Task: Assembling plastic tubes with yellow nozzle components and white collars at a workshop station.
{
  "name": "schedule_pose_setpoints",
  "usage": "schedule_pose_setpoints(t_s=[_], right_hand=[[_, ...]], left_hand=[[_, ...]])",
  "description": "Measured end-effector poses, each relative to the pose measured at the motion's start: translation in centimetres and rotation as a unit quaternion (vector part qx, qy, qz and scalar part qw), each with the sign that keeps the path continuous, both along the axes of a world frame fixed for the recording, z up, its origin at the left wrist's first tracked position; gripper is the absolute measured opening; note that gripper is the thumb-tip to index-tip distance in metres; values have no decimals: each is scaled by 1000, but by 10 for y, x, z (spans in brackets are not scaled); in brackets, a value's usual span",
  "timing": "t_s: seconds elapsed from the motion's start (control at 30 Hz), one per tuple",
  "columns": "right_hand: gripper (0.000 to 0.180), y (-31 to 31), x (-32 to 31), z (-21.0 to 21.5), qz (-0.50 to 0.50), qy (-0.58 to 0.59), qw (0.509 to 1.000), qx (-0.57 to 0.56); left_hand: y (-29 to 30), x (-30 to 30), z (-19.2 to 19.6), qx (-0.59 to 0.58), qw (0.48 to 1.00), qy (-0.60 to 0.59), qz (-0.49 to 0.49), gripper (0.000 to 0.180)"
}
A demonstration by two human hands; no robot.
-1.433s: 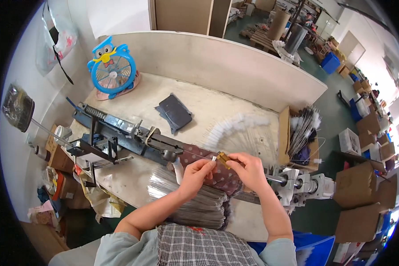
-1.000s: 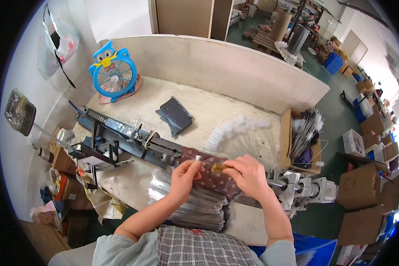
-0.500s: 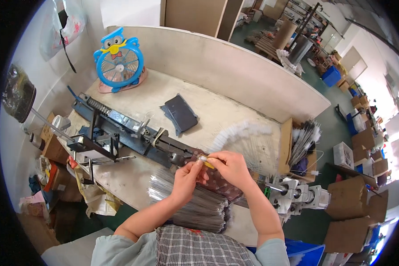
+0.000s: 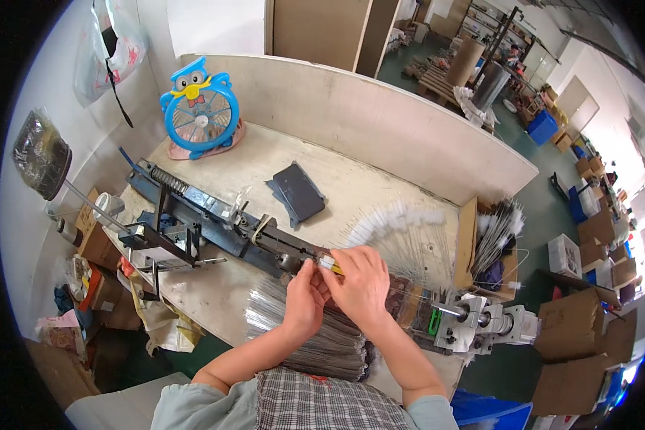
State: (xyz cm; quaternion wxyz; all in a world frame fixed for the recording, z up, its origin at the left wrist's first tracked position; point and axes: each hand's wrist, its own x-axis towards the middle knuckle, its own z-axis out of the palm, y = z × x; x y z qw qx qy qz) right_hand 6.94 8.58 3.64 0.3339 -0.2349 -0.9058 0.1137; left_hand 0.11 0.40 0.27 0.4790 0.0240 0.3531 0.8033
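Note:
My right hand (image 4: 362, 283) is closed around a small yellow-and-white object (image 4: 330, 264), whose kind I cannot make out. Close beside it, my left hand (image 4: 307, 297) has its thumb and fingers pinched together; whatever is between them is hidden. Both hands are over the right part of a long dark metal bench device (image 4: 215, 222) with a coil spring at its far left. A thick bundle of thin metal wires (image 4: 304, 333) lies below my hands, near the table's front edge. Thin wire brushes with white tufted ends (image 4: 387, 221) are fanned out beyond my right hand.
A dark flat case (image 4: 299, 193) lies mid-table, and a blue cartoon fan (image 4: 201, 118) stands at the back left. To the right are a silver clamping machine (image 4: 480, 324) and a cardboard box of wire brushes (image 4: 502, 233). A low partition (image 4: 380, 122) borders the table's back.
My right hand has turned and closed further over the yellow-and-white object, its back now showing more. My left hand stays close beside it. The whole view has shifted slightly.

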Motion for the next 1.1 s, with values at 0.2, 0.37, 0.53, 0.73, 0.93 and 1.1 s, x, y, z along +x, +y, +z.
schedule_pose_setpoints(t_s=[0.2, 0.37, 0.53, 0.73, 0.93, 1.1], right_hand=[[25, 11, 13, -7, 45, 28, 998, 34], [23, 13, 21, -8, 50, 24, 998, 23], [23, 21, 36, -7, 58, 20, 998, 20], [23, 12, 24, 3, 67, 15, 998, 9], [26, 18, 29, -6, 58, 4, 998, 14], [28, 10, 22, 1, 54, 32, 998, -15]], left_hand=[[4, 0, -11, -6, 1000, 19, 14, 16], [1, 0, -5, -4, 1000, 18, 17, 15], [6, 6, -1, -29, 999, 25, 18, 15], [2, 0, -7, -18, 999, 44, 21, 11], [5, 4, -3, -7, 1000, -6, 19, 8], [2, 0, -9, 7, 999, -33, 36, 6]])
